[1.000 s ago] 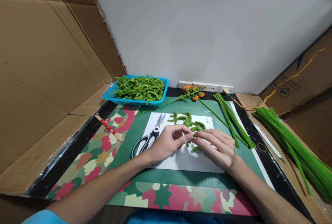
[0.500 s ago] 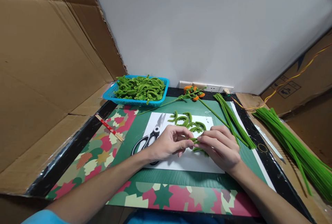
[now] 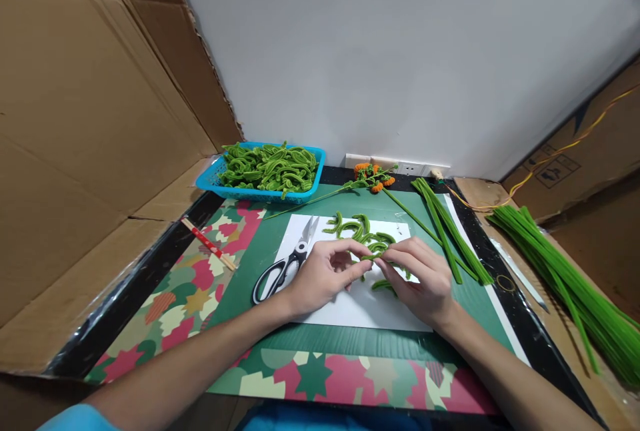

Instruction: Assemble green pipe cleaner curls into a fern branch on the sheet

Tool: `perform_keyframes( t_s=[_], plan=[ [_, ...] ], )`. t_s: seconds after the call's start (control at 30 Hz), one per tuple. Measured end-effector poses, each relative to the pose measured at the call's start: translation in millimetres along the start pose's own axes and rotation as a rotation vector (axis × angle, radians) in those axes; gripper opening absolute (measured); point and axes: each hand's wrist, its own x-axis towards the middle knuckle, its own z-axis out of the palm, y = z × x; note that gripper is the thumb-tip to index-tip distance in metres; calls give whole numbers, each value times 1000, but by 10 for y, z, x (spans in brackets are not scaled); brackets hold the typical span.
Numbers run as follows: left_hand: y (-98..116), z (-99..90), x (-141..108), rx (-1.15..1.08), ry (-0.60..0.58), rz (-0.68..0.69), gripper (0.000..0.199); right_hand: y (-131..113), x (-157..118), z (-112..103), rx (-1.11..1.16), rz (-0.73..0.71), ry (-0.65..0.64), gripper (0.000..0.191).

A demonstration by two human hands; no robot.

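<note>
A short green fuzzy stem piece (image 3: 371,258) is pinched between my two hands above the white sheet (image 3: 345,314). My left hand (image 3: 330,272) grips it from the left with thumb and fingertips. From the right, my right hand (image 3: 420,276) pinches its other end, and the fingertips of both hands nearly touch. Several curled green pieces (image 3: 353,228) lie on the sheet behind and beneath my hands. Scissors with black handles (image 3: 295,258) rest to the left of my left hand, blades pointing away.
At the back left stands a blue basket (image 3: 210,181) heaped with green pieces. An orange flower stem (image 3: 370,178) lies at the back. Long green stems (image 3: 445,231) lie on the right, with a larger bundle (image 3: 565,278) farther right. Chopsticks (image 3: 207,243) are at the left.
Both hands have risen slightly and the right fingers have shifted a little to the left along the green piece. The view has moved very slightly.
</note>
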Motion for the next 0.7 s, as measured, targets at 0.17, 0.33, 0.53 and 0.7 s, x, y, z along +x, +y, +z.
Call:
perform_keyframes(
  t_s=[0.17, 0.33, 0.53, 0.7],
  plan=[
    [-53, 6, -22, 276, 108, 269, 13, -7, -23, 26, 4, 23, -30, 17],
    [-51, -9, -51, 457, 122, 455, 14, -95, -2, 32, 119, 185, -71, 10],
    [-65, -28, -72, 583, 118, 447, 16, -167, 8, 77, 335, 526, -82, 14],
    [-51, -36, -66, 590, 99, 375, 17, -166, -13, 81, 332, 524, -100, 14]
  ],
)
